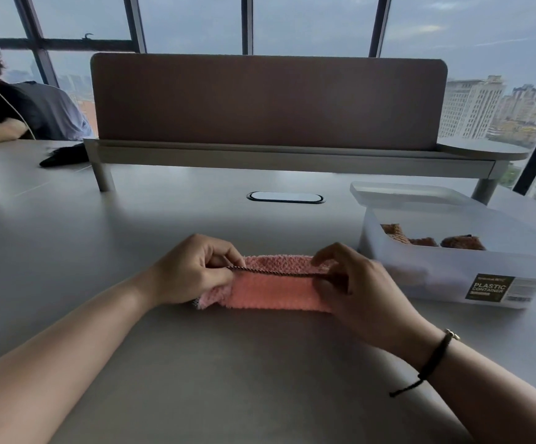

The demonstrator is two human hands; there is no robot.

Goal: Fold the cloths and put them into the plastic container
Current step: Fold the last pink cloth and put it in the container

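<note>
The pink cloth (273, 291) is looking fluffy and matt, the container (452, 264) is showing frosted translucent plastic, and the grey worktop (164, 219) is appearing smooth, faintly sheened.

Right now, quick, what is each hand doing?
Left hand: pinching the dark-stitched edge of the pink cloth at its left end.
Right hand: pinching the same edge at the right end.

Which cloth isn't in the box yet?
The pink cloth. It lies on the table, pinched by the left hand and right hand. The brown cloths already sit inside the plastic container.
</note>
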